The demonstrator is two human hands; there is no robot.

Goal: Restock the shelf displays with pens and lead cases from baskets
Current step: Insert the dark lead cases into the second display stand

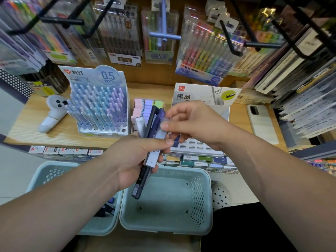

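Slim dark and clear plastic lead cases sit bunched in the left hand, its grip curled tight round them. The right hand pinches one clear case in its grip at the top. They are above a pale green plastic basket, by the wooden shelf.

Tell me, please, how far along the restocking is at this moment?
Looks done: the pen display is nearly full, one hole empty, and the right basket shows nothing inside. In hand: the left hand grips a bundle of lead cases while the right hand pinches a clear lead case in it. Left: the lead case display has empty slots, and the left basket holds dark items.
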